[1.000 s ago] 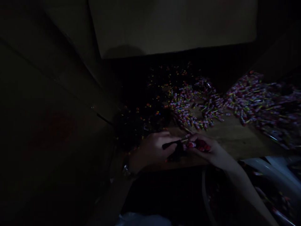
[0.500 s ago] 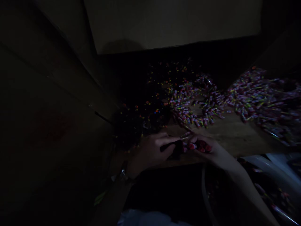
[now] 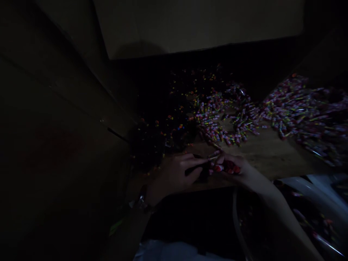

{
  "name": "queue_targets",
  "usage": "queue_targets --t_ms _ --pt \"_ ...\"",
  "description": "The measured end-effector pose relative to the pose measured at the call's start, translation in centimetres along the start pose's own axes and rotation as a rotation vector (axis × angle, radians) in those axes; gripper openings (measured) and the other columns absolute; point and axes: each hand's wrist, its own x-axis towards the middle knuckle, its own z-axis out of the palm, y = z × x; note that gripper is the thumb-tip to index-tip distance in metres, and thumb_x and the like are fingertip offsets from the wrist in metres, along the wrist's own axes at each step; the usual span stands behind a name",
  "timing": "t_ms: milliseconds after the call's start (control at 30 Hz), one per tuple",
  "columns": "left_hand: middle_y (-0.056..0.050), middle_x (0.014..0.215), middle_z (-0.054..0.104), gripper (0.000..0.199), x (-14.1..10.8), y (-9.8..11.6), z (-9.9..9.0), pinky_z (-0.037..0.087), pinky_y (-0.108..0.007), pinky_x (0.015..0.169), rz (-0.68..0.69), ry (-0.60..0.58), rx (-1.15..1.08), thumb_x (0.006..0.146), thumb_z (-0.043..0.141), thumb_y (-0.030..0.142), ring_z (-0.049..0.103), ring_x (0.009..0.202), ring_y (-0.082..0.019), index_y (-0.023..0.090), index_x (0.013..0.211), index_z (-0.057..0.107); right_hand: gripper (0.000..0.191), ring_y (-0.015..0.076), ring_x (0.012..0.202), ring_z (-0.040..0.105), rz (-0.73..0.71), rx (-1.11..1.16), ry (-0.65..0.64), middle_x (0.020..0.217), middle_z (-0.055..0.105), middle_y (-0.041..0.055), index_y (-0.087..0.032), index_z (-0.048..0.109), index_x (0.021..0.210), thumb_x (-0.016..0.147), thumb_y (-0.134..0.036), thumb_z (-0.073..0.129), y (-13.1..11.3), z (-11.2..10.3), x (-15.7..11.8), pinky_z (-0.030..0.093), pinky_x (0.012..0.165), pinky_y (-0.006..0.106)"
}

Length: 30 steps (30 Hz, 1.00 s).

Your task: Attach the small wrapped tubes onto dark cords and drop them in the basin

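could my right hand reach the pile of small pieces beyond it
Likely yes: mostly bare wooden board lies between the right hand and the pile, though that hand holds red pieces.

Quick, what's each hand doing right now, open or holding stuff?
Left hand: too dark to tell if it's holding anything.
Right hand: closed around small red pieces.

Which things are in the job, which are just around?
In the job:
- right hand, gripping red pieces
- left hand, alongside; grip unclear
- likely colourful pieces heaped on wooden tabletop

Just around:
- cardboard panel
- watch or bracelet
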Motion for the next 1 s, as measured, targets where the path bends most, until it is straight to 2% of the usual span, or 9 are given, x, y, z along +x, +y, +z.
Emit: queue_targets --t_ms 167,267,400,533,633,767,833,900,1000 --pt "-0.003 0.101 0.066 0.031 0.0 0.2 0.0 0.047 -0.028 0.079 0.032 0.004 0.11 0.09 0.048 0.03 0.061 0.09 -0.016 0.027 0.119 0.059 0.022 0.0162 0.077 0.059 0.005 0.029 0.045 0.085 0.063 0.0049 -0.019 0.059 0.085 0.081 -0.041 0.064 0.0 0.2 0.0 0.045 0.07 0.027" --pt "-0.004 0.1 0.065 0.036 0.0 0.2 0.1 0.048 -0.029 0.075 0.062 0.004 0.249 0.086 0.053 0.041 0.062 0.087 -0.018 0.026 0.119 0.06 0.025 0.0157 0.073 0.058 0.04 0.043 0.082 0.081 0.063 0.0035 -0.019 0.057 0.081 0.078 -0.043 0.066 0.2 0.6 0.1 0.045 0.066 0.026" --pt "-0.002 0.081 0.064 0.028 -0.4 -0.3 1.1 0.044 -0.026 0.061 0.118 -0.019 0.378 0.084 0.055 0.045 0.06 0.07 -0.015 0.025 0.1 0.067 0.021 0.0137 0.065 0.055 0.014 -0.009 0.124 0.072 0.06 0.0008 -0.019 0.057 0.076 0.078 -0.039 0.064 0.9 1.3 -0.2 0.043 0.06 0.024" --pt "-0.001 0.072 0.062 0.024 -0.8 -1.1 2.8 0.04 -0.026 0.054 0.149 -0.026 0.432 0.086 0.053 0.041 0.057 0.061 -0.014 0.022 0.089 0.067 0.011 0.0135 0.067 0.056 -0.014 -0.079 0.073 0.075 0.063 0.0008 -0.021 0.057 0.082 0.084 -0.031 0.054 2.1 2.0 -0.7 0.044 0.061 0.023" --pt "-0.003 0.079 0.064 0.024 -0.4 -1.4 3.1 0.045 -0.029 0.066 0.145 -0.069 0.446 0.085 0.055 0.041 0.06 0.074 -0.017 0.02 0.087 0.067 0.011 0.0134 0.062 0.053 -0.023 -0.15 0.093 0.069 0.06 -0.0003 -0.021 0.057 0.079 0.082 -0.031 0.055 3.4 2.3 -0.6 0.043 0.057 0.023" --pt "-0.008 0.111 0.063 0.034 1.3 -3.4 1.0 0.042 -0.039 0.091 0.049 0.009 0.47 0.088 0.052 0.039 0.054 0.104 -0.022 0.02 0.115 0.059 0.018 0.0122 0.051 0.048 0.03 -0.316 0.228 0.058 0.053 -0.0026 -0.02 0.059 0.076 0.078 -0.039 0.06 4.6 2.2 0.3 0.04 0.049 0.023" --pt "-0.007 0.118 0.061 0.033 2.4 -5.2 -0.4 0.039 -0.04 0.095 -0.006 0.045 0.558 0.089 0.047 0.021 0.05 0.11 -0.022 0.021 0.122 0.054 0.021 0.0136 0.054 0.052 0.019 -0.387 0.245 0.063 0.056 -0.0005 -0.02 0.062 0.08 0.077 -0.041 0.062 4.7 1.7 0.7 0.043 0.052 0.025" --pt "-0.006 0.12 0.06 0.042 3.3 -7.1 -1.3 0.036 -0.043 0.096 0.008 -0.006 0.668 0.084 0.047 0.008 0.045 0.115 -0.024 0.023 0.122 0.055 0.021 0.0165 0.063 0.056 -0.027 -0.438 0.223 0.074 0.062 0.0037 -0.019 0.063 0.085 0.078 -0.038 0.061 4.6 1.2 0.9 0.046 0.058 0.027" --pt "-0.006 0.113 0.062 0.039 4.3 -8.9 -1.6 0.035 -0.044 0.094 0.065 -0.107 0.77 0.082 0.051 0.008 0.044 0.115 -0.026 0.024 0.118 0.057 0.016 0.0198 0.075 0.06 -0.071 -0.464 0.214 0.085 0.065 0.0078 -0.018 0.063 0.088 0.083 -0.031 0.055 3.9 0.4 0.8 0.047 0.066 0.03"
